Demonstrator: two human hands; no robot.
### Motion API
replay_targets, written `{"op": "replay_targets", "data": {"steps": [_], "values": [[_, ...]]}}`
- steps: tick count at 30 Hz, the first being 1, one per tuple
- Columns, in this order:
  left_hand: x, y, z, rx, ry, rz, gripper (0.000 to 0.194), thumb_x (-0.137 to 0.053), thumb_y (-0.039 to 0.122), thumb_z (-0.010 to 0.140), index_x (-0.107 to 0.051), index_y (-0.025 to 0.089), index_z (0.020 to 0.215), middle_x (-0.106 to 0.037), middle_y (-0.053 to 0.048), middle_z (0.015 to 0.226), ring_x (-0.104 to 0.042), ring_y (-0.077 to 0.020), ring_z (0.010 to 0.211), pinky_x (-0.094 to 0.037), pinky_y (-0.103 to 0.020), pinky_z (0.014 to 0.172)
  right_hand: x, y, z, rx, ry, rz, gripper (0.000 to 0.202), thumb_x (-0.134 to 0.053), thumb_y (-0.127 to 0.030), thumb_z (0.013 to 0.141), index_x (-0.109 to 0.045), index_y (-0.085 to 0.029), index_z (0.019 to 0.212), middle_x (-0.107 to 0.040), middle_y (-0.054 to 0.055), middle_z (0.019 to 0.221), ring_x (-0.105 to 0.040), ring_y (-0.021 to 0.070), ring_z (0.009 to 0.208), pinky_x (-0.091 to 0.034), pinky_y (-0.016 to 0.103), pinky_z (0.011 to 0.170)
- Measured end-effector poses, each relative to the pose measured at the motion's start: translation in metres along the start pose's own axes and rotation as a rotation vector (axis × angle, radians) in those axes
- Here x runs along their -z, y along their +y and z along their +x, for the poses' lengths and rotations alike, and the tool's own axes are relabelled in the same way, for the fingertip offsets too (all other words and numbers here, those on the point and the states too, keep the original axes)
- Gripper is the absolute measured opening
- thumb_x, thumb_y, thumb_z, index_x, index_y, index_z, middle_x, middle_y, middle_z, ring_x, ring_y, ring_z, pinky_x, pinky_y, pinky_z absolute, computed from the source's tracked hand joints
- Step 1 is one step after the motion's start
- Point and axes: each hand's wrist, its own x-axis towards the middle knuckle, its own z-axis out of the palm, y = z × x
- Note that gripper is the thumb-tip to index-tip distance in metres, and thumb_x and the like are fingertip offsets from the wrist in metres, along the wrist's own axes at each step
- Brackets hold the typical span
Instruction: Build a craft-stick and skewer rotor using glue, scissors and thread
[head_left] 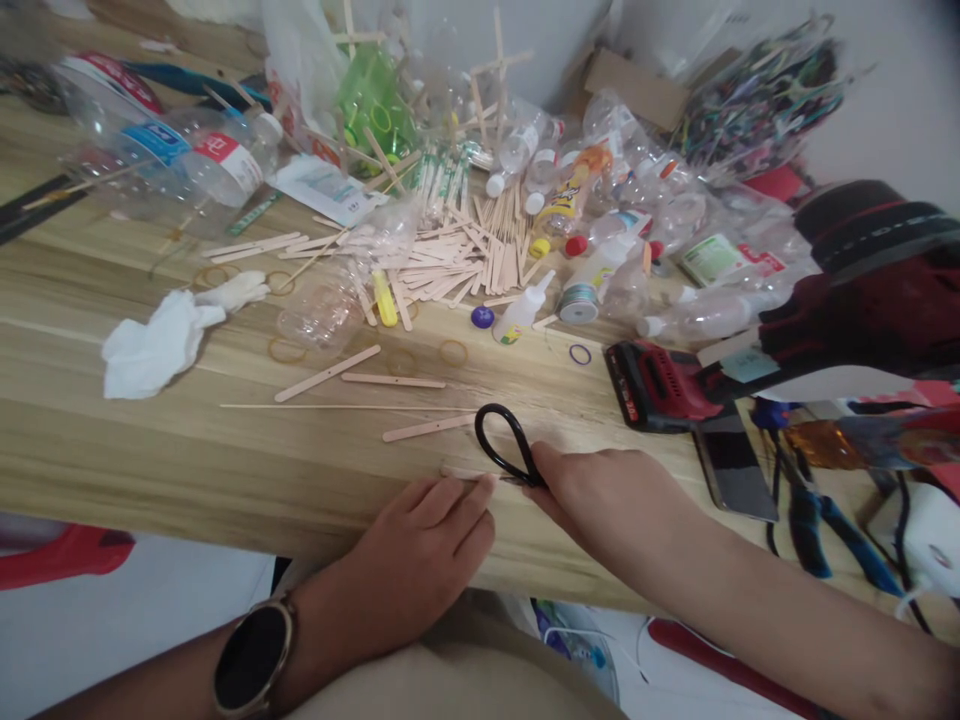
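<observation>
My right hand [600,500] is closed around a pair of scissors with a black loop handle [480,428]; the fingers hide most of the tool. Its thin tip points left, close to my left fingertips. My left hand [435,535] lies low on the table near the front edge, fingers bent and pressed together, holding down a wooden craft stick [454,472] that is mostly covered. Just beyond the hands are another craft stick [427,429], a thin skewer [330,407] and two more loose sticks.
A red and black power drill [667,385] stands at right beside a phone [735,465] and blue-handled pliers [832,530]. Plastic bottles [232,165], a pile of craft sticks [450,260], a glue bottle [521,312], rubber bands and crumpled tissue [154,345] lie farther back.
</observation>
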Motion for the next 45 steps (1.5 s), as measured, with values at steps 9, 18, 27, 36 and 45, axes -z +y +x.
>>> {"op": "replay_targets", "data": {"steps": [9,18,27,36,45], "values": [[0.0,-0.001,-0.002,0.014,0.017,-0.037,0.019,-0.045,0.013,0.094,-0.061,0.013,0.105,-0.06,-0.012,0.132,-0.056,-0.0246,0.103,-0.046,-0.038,0.088,0.004,0.0,0.004,0.012,-0.056,0.034,0.013,-0.052,-0.021,0.095,-0.062,-0.014,0.097,-0.073,0.009,0.07,-0.073,0.0277,0.063,-0.036,0.027,0.044],[0.006,-0.007,-0.007,0.14,0.273,-0.194,0.023,-0.041,0.004,0.09,-0.062,0.013,0.096,-0.073,-0.009,0.1,-0.061,-0.022,0.095,-0.052,-0.036,0.085,0.023,0.011,0.026,0.24,-0.08,0.018,0.012,-0.061,-0.023,0.089,-0.067,-0.014,0.095,-0.074,0.01,0.079,-0.073,0.026,0.077,-0.039,0.027,0.052],[-0.004,-0.006,-0.006,0.051,0.143,-0.197,0.026,-0.038,0.001,0.09,-0.061,0.013,0.09,-0.069,-0.011,0.115,-0.058,-0.0249,0.113,-0.052,-0.038,0.093,0.055,-0.007,0.035,0.323,-0.293,-0.138,0.02,-0.062,-0.007,0.083,-0.068,-0.013,0.101,-0.074,0.007,0.085,-0.071,0.0233,0.077,-0.039,0.027,0.054],[-0.002,-0.006,0.001,0.026,0.066,-0.167,0.023,-0.04,0.009,0.096,-0.062,0.011,0.095,-0.064,-0.013,0.125,-0.054,-0.0262,0.117,-0.049,-0.039,0.097,0.048,-0.003,0.03,0.291,-0.269,-0.11,0.024,-0.059,-0.003,0.08,-0.064,-0.011,0.103,-0.072,0.008,0.076,-0.071,0.0235,0.07,-0.032,0.026,0.049],[-0.004,-0.005,0.006,0.015,0.093,-0.109,0.021,-0.041,0.01,0.095,-0.062,0.012,0.09,-0.067,-0.012,0.122,-0.057,-0.0253,0.11,-0.047,-0.036,0.094,0.037,0.001,0.024,0.236,-0.212,-0.08,0.023,-0.056,-0.004,0.082,-0.061,-0.012,0.104,-0.071,0.01,0.076,-0.071,0.0251,0.071,-0.03,0.027,0.047]]}}
